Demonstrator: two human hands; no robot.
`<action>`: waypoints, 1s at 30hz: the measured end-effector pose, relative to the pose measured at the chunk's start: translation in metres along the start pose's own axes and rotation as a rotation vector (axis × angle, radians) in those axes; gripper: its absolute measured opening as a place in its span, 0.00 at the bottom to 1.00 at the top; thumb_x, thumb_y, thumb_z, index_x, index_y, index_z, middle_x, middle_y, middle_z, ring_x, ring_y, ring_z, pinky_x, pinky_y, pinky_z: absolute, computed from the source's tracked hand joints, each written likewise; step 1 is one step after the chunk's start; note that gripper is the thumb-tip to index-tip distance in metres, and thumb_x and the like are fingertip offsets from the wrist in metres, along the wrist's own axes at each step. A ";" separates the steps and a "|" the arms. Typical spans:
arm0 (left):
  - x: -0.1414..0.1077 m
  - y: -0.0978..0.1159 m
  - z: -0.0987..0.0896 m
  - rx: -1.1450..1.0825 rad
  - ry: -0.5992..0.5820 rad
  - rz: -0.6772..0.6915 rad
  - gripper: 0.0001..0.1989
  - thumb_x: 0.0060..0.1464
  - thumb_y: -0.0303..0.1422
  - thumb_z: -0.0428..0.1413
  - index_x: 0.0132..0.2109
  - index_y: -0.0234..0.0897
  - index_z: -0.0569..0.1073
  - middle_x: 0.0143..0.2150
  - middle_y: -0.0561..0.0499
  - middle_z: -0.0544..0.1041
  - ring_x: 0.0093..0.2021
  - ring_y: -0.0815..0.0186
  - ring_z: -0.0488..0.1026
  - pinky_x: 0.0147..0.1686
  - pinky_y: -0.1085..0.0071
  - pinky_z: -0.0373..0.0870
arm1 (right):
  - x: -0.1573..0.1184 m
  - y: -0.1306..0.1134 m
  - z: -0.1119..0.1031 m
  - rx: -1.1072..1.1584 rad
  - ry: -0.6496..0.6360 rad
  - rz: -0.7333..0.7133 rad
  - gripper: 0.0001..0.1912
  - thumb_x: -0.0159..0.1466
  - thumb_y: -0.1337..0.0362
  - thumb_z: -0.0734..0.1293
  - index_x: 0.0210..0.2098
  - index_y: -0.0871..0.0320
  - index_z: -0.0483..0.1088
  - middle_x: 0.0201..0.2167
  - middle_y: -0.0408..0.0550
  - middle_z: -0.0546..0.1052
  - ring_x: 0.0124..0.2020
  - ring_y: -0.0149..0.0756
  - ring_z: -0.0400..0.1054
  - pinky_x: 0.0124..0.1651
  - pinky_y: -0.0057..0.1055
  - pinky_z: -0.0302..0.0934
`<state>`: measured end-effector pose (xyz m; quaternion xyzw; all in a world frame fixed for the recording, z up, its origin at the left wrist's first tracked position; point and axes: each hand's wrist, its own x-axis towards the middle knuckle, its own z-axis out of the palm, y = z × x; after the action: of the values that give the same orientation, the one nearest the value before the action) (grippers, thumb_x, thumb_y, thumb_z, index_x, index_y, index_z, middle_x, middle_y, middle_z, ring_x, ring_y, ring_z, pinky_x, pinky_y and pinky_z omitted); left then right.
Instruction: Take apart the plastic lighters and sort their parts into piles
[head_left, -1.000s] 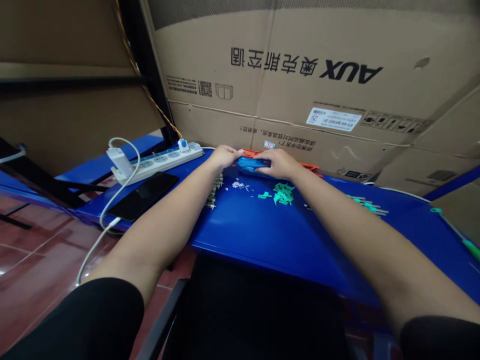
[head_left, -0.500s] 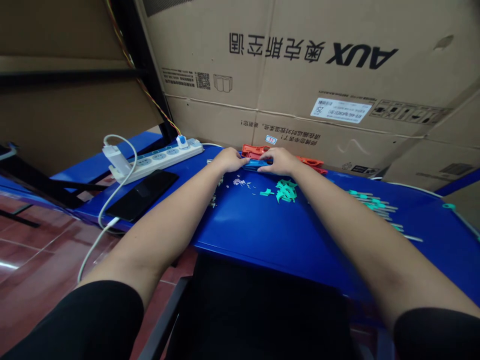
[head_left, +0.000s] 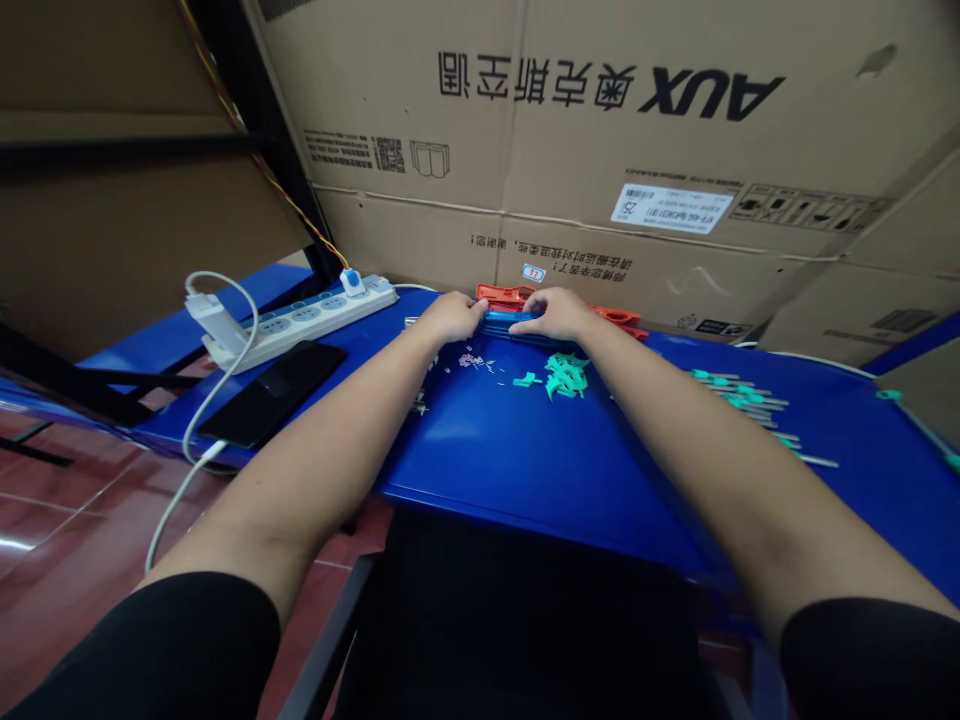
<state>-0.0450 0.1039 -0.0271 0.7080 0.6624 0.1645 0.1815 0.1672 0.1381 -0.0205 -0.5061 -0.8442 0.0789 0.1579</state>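
My left hand (head_left: 454, 317) is at the far side of the blue table, its thumb and fingers closed on the left end of a long blue plastic part (head_left: 501, 325). My right hand (head_left: 559, 314) grips the same part farther right, with fingers bent over it. Several blue edges show there, and I cannot tell whether they belong to one piece or a stack. Directly behind lie red-orange plastic parts (head_left: 499, 293), partly covered by my right hand. Nearer to me are small pale bits (head_left: 471, 360) and a heap of green plastic pieces (head_left: 567, 376).
Rows of pale rods with green parts (head_left: 746, 398) lie at the right. To the left are a white power strip (head_left: 304, 322), a black phone (head_left: 274, 392) and a white cable (head_left: 169, 510). A large cardboard sheet (head_left: 570, 130) stands behind the table (head_left: 480, 450).
The view has shifted slightly, moving the scene a little left and up. Both hands stay at the blue part, which now sits level between them with more of its edges showing.
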 end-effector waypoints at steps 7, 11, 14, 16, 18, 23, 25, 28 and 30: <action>-0.012 -0.004 -0.027 0.139 -0.068 0.028 0.11 0.56 0.35 0.57 0.40 0.36 0.82 0.37 0.47 0.82 0.36 0.63 0.76 0.39 0.73 0.65 | -0.008 -0.003 0.001 -0.058 0.073 -0.047 0.29 0.50 0.44 0.77 0.44 0.54 0.76 0.47 0.54 0.77 0.49 0.54 0.70 0.51 0.52 0.63; -0.022 -0.007 -0.045 0.215 -0.160 0.116 0.11 0.50 0.33 0.60 0.42 0.40 0.82 0.38 0.51 0.82 0.36 0.65 0.74 0.38 0.75 0.63 | -0.024 -0.018 -0.005 -0.120 0.118 -0.180 0.17 0.61 0.50 0.72 0.44 0.54 0.76 0.49 0.54 0.76 0.53 0.53 0.66 0.55 0.51 0.59; -0.024 -0.005 -0.043 0.220 -0.208 0.202 0.16 0.50 0.34 0.60 0.48 0.43 0.81 0.41 0.53 0.82 0.37 0.67 0.74 0.37 0.76 0.62 | -0.036 -0.033 -0.007 -0.203 0.027 -0.317 0.09 0.65 0.58 0.68 0.40 0.55 0.77 0.43 0.52 0.78 0.50 0.50 0.68 0.53 0.48 0.58; -0.025 -0.002 -0.037 0.223 -0.218 0.240 0.17 0.50 0.34 0.61 0.48 0.43 0.81 0.42 0.53 0.82 0.37 0.67 0.74 0.36 0.76 0.62 | -0.043 -0.042 -0.006 -0.225 -0.035 -0.368 0.07 0.65 0.61 0.67 0.38 0.54 0.78 0.42 0.51 0.79 0.48 0.48 0.68 0.51 0.46 0.58; -0.026 0.002 -0.032 0.223 -0.215 0.268 0.17 0.49 0.36 0.62 0.48 0.43 0.81 0.41 0.53 0.82 0.37 0.67 0.74 0.36 0.76 0.62 | -0.046 -0.046 -0.004 -0.242 -0.060 -0.402 0.08 0.64 0.63 0.67 0.39 0.53 0.79 0.42 0.51 0.79 0.49 0.48 0.68 0.51 0.46 0.58; -0.026 0.008 -0.025 0.239 -0.156 0.255 0.13 0.49 0.39 0.62 0.41 0.39 0.81 0.37 0.51 0.82 0.35 0.66 0.73 0.33 0.74 0.61 | -0.046 -0.031 -0.009 -0.261 -0.038 -0.391 0.09 0.63 0.62 0.67 0.41 0.55 0.78 0.42 0.53 0.78 0.48 0.49 0.69 0.48 0.44 0.59; -0.025 0.009 -0.024 0.244 -0.136 0.229 0.13 0.52 0.42 0.60 0.38 0.37 0.82 0.35 0.49 0.81 0.33 0.65 0.73 0.33 0.72 0.61 | -0.047 -0.020 -0.012 -0.241 -0.047 -0.388 0.09 0.64 0.60 0.67 0.41 0.55 0.77 0.42 0.52 0.79 0.45 0.46 0.70 0.46 0.41 0.61; -0.024 0.011 -0.021 0.237 -0.137 0.204 0.18 0.55 0.47 0.58 0.35 0.35 0.82 0.30 0.46 0.79 0.32 0.61 0.73 0.33 0.68 0.62 | -0.048 -0.007 -0.014 -0.215 -0.081 -0.413 0.10 0.62 0.57 0.70 0.41 0.54 0.77 0.41 0.50 0.79 0.43 0.43 0.71 0.45 0.38 0.63; -0.023 0.013 -0.017 0.228 -0.151 0.191 0.21 0.55 0.49 0.57 0.32 0.34 0.82 0.26 0.46 0.77 0.30 0.61 0.72 0.33 0.67 0.62 | -0.050 -0.002 -0.012 -0.212 -0.101 -0.435 0.10 0.61 0.58 0.71 0.40 0.54 0.78 0.41 0.50 0.79 0.43 0.42 0.71 0.45 0.37 0.62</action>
<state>-0.0429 0.0803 -0.0052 0.7940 0.5911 0.0511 0.1326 0.1912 0.0929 -0.0176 -0.3217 -0.9437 -0.0208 0.0746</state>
